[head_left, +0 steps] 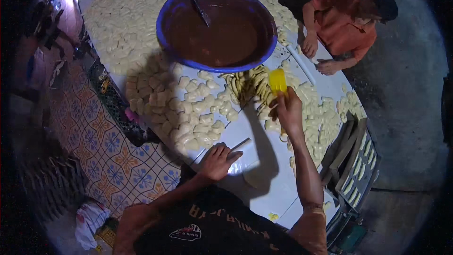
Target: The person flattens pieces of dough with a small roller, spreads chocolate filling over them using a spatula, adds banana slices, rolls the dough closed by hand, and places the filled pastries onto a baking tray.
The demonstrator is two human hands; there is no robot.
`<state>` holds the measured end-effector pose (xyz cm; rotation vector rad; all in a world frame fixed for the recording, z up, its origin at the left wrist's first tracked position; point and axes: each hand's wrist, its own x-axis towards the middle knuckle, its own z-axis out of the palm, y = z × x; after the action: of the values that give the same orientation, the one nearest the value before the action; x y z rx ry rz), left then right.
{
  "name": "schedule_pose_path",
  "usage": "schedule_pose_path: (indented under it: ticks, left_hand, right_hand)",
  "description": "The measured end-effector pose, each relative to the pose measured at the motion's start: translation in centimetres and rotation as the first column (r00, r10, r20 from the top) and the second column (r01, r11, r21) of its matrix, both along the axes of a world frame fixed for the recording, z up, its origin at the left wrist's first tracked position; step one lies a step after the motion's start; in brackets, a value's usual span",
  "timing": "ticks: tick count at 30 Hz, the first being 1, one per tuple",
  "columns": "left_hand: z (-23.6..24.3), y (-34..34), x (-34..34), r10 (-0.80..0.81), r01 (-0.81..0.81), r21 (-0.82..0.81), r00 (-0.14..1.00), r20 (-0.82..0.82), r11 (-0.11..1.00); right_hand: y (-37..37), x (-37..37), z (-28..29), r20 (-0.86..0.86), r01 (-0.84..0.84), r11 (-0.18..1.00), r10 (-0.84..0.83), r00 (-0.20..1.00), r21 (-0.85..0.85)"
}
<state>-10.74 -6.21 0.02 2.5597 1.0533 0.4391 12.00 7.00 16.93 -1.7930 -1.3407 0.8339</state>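
Observed right hand (288, 106) grasping yellow plastic tool (278, 80) by its near end, apparently to leave the broad end free toward brown-coated strips (255, 82), just below basin (160, 33). Noted left hand (218, 161) palm-down on bench (283, 198), probably for bracing, with thin bar (241, 144) at its fingers; cannot tell whether in its grip. Found basin set amid pale dough pieces (203, 137), presumably for easy reach, with spoon (196, 2) leaned on far rim, likely to keep handle clear of brown liquid (217, 33). Recorded co-worker (342, 23) across bench, hands near white rod (300, 63).
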Motion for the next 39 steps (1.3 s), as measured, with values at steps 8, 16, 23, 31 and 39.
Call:
schedule_pose_path:
  ticks: [8, 16, 23, 31, 39]
  left_hand:
    - [-2.1, -0.1, -0.4, -0.048, 0.048, 0.014, 0.998, -0.035, 0.999]
    - [-1.0, 1.4, 0.0, -0.069, 0.086, -0.231, 0.994, 0.083, 0.969]
    - [-0.3, 0.5, 0.0, -0.025, 0.055, -0.171, 0.985, 0.172, 0.984]
    - [-4.2, 0.1, -0.2, 0.050, -0.068, 0.095, 0.982, 0.183, 0.993]
    - [1.4, 2.2, 1.4, -0.024, 0.033, -0.072, 0.993, 0.119, 0.997]
  right_hand:
    - [14.9, -11.4, 1.8, 0.325, -0.617, 0.745, 0.667, 0.671, -0.253]
    - [24.3, -8.7, -3.3, 0.576, -0.707, 0.461, 0.812, 0.091, -0.537]
    - [22.1, -8.5, 1.3, 0.397, -0.811, 0.307, 0.912, 0.101, -0.498]
    - [4.8, 0.6, 9.4, 0.286, -0.867, 0.436, 0.885, 0.366, -0.240]
    - [-28.0, 1.9, -6.8, 0.521, -0.268, 0.881, 0.451, 0.725, -0.390]
